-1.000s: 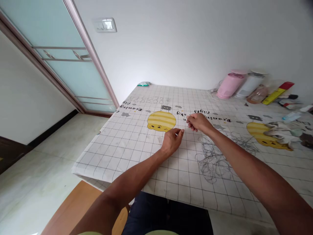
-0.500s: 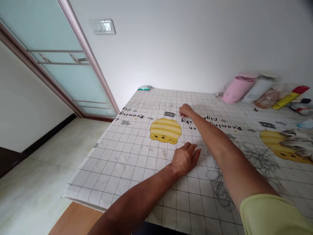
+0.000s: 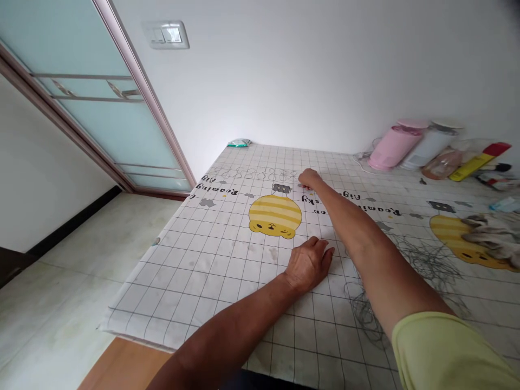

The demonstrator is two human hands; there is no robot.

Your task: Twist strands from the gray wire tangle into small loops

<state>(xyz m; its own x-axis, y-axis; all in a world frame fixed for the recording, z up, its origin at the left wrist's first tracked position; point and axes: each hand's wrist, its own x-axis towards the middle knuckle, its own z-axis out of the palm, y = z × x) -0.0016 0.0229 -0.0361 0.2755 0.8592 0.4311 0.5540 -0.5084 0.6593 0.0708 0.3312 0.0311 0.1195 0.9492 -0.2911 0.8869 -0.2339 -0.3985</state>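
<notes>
Gridded cloth [image 3: 195,260] is meeting a wall [image 3: 284,81]. Beyond its bear print [image 3: 276,216], right hand [image 3: 309,179] is resting curled, hold unclear; nearer, left hand [image 3: 309,264] is lying half-open.

Right arm [image 3: 365,252] and left arm [image 3: 231,319] extended forward, the right reaching farther.
The right grip [image 3: 309,179] is curled, its inner side hidden; the arm behind it is stretched obliquely inward. The left grip [image 3: 306,264] is held nearer the body, back upward, with fingers [image 3: 312,241] loosely bent and thumb [image 3: 328,254] set slightly apart; its arm is angled inward from below.
</notes>
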